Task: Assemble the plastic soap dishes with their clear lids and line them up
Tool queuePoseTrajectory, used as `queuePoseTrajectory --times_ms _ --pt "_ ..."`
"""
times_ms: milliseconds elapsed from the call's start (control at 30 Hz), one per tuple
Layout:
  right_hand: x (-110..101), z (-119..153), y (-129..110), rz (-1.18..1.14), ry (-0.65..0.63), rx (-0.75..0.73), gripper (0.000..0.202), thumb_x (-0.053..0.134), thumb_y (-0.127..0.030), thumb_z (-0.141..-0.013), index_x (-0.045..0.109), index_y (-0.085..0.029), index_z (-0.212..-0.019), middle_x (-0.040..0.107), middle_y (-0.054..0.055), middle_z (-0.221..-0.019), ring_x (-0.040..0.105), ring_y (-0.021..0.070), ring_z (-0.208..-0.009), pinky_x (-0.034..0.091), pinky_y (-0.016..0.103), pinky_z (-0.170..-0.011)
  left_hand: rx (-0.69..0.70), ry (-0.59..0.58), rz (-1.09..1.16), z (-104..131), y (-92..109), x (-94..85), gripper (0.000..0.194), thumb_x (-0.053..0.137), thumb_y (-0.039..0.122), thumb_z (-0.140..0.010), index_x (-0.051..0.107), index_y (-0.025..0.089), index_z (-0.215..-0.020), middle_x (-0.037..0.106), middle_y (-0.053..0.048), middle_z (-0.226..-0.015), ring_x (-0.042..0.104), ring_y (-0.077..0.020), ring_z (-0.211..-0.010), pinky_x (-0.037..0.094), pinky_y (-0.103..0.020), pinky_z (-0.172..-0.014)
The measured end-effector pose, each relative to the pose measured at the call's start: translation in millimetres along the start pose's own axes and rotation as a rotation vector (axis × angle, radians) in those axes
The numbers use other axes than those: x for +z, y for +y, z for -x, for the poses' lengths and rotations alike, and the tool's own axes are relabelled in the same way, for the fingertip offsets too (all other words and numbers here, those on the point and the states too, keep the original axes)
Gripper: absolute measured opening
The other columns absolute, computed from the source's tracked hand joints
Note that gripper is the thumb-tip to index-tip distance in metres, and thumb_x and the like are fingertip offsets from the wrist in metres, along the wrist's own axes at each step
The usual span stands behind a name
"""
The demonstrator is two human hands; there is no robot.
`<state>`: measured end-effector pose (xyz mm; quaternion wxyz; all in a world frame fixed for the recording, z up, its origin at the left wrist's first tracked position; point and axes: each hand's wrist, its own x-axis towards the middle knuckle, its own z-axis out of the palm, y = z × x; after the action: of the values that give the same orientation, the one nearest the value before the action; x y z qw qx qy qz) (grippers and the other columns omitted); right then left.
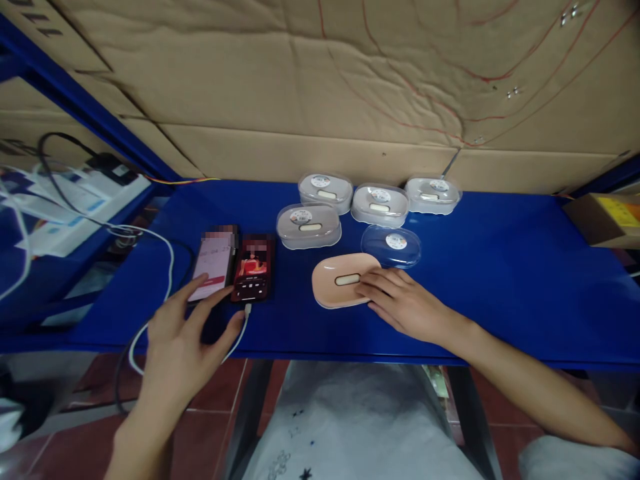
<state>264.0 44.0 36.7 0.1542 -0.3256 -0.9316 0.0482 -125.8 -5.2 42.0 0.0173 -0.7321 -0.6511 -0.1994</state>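
My left hand (183, 333) is spread, its index fingertip on the lower part of a phone (214, 260) with a light timer screen. Right beside that phone lies a second phone (253, 267), dark red, with a white cable in its lower end. My right hand (400, 297) grips the right end of a peach oval box (327, 283) that has a cream piece in a slot in its middle. Its fingers cover that end. Behind the box lies a clear oval lid (375, 250) with a round white label.
Several similar oval boxes with clear lids, such as the nearest one (309, 230), stand at the back of the blue table (500, 287). Power strips (80, 213) and loose cables lie at the left. A cardboard box (603, 220) sits at the right edge, and cardboard (280, 80) walls the back.
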Motion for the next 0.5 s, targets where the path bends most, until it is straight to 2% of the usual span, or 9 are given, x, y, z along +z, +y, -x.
queuePoseTrajectory --times_ms 233,400,500 --pt "0 0 1 0.014 -0.008 -0.021 0.035 0.052 -0.02 -0.109 0.063 -0.014 -0.141 0.067 0.016 -0.144 0.059 0.0313 -0.137 0.053 0.049 -0.108 0.065 -0.062 -0.04 -4 9 6.0 0.052 0.061 0.042 -0.1 0.052 0.038 -0.151 0.038 -0.016 -0.167 0.043 -0.0457 -0.152 0.039 -0.067 -0.12" --pt "0 0 1 0.004 -0.002 -0.011 0.035 0.053 -0.02 -0.108 0.063 -0.016 -0.142 0.067 0.016 -0.144 0.059 0.0309 -0.138 0.052 0.049 -0.109 0.047 -0.077 -0.063 -6 18 9.4 0.045 0.06 0.044 -0.101 0.058 0.04 -0.145 0.037 -0.013 -0.169 0.04 -0.0443 -0.154 0.035 -0.068 -0.123" --pt "0 0 1 -0.007 -0.004 -0.013 0.036 0.054 -0.019 -0.107 0.063 -0.015 -0.142 0.067 0.017 -0.144 0.059 0.0317 -0.138 0.053 0.05 -0.108 0.041 -0.074 -0.071 -6 21 9.7 0.049 0.059 0.046 -0.101 0.054 0.04 -0.149 0.037 -0.014 -0.169 0.039 -0.0445 -0.154 0.034 -0.069 -0.123"
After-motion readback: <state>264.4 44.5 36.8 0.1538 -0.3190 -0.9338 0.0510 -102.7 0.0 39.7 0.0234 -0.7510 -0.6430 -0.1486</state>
